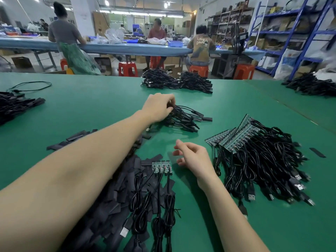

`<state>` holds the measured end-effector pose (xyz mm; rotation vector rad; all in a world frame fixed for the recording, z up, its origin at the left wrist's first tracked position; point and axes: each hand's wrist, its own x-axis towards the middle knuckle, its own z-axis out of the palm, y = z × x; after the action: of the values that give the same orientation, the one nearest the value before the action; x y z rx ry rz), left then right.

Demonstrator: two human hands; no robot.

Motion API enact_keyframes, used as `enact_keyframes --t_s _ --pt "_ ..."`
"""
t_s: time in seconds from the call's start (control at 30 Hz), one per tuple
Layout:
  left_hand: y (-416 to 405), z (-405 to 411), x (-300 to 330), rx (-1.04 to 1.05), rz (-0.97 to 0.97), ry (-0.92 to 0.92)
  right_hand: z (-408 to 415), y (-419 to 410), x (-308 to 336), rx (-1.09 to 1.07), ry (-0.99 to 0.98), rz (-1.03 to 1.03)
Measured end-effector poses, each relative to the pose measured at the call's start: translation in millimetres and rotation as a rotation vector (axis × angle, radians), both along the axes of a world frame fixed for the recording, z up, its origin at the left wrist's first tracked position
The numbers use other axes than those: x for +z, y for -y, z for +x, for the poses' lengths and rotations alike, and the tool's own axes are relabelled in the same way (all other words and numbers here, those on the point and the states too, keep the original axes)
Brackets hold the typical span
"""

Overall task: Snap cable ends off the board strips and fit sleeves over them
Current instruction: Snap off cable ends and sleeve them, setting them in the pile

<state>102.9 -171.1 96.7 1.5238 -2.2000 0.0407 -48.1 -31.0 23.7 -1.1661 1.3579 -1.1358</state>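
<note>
Both hands are out over the green tabletop (72,110). Her left hand (158,107) reaches far forward, arm nearly straight, its fingers curled down and pinching the near end of a cable on the pile of sleeved cables (183,118). Right hand (192,157) hovers low with the wrist bent, fingers loosely curled and holding nothing, just right of the short board strip (161,167).

That strip lies flat with its few cables (154,206) trailing back toward her. Left of it, under the outstretched forearm, spreads the heap of loose black sleeves (112,193); well to its right sits the stack of untouched board strips (234,138) with their tangled leads.

As I judge it, the risk is in the left hand's drop: the finished pile is already a snarl, and a careless release could hook a plug and drag others out when she withdraws. Her forearm also sweeps close above the sleeves and could scatter them. A hurried snap at the strip might crack a board rather than its scored edge.
</note>
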Motion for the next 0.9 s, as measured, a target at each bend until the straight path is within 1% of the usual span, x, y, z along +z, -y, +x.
enact_keyframes --t_s 0.07,0.2,0.27,0.37,0.43,0.53,0.57,0.6,0.63,0.67,0.7,0.8,0.9 --pt "12.7 4.4 -8.3 0.065 0.032 0.024 -0.1 0.3 -0.9 0.004 -0.020 0.000" --pt "11.6 12.7 -30.2 0.148 0.072 -0.041 2.1 -0.2 -0.5 0.015 -0.069 -0.019" --pt "-0.6 14.8 -37.3 0.132 0.048 -0.106 2.8 -0.4 -0.3 0.022 -0.084 -0.019" --pt "-29.9 18.5 -38.4 0.084 0.001 -0.251 0.9 -0.4 0.4 0.052 -0.135 -0.007" --pt "-55.6 21.1 -35.5 0.055 -0.011 -0.351 -2.4 0.6 3.5 0.091 -0.289 -0.031" --pt "-96.2 23.7 -36.1 0.025 0.041 -0.520 -6.7 -1.7 16.1 0.244 -0.683 -0.092" --pt "-107.5 23.9 -38.0 0.011 0.071 -0.568 -7.1 -3.2 19.4 0.313 -0.779 -0.089" --pt "-116.0 23.9 -39.9 -0.001 0.098 -0.610 -6.8 -3.9 21.3 0.367 -0.838 -0.074" --pt "-122.0 24.1 -41.6 -0.012 0.120 -0.642 -6.0 -4.5 22.1 0.400 -0.854 -0.051" --pt "-125.8 23.6 -42.5 -0.022 0.141 -0.667 -5.2 -5.0 22.6 0.418 -0.815 -0.026" --pt "-127.8 23.7 -42.2 -0.031 0.162 -0.685 -4.8 -5.2 23.8 0.419 -0.707 0.004" --pt "-130.1 25.3 -40.3 -0.064 0.220 -0.735 -10.6 -5.9 27.2 0.392 -0.243 0.108" --pt "-132.3 25.8 -40.4 -0.117 0.380 -0.880 -17.3 -5.8 29.0 0.359 0.077 0.177"
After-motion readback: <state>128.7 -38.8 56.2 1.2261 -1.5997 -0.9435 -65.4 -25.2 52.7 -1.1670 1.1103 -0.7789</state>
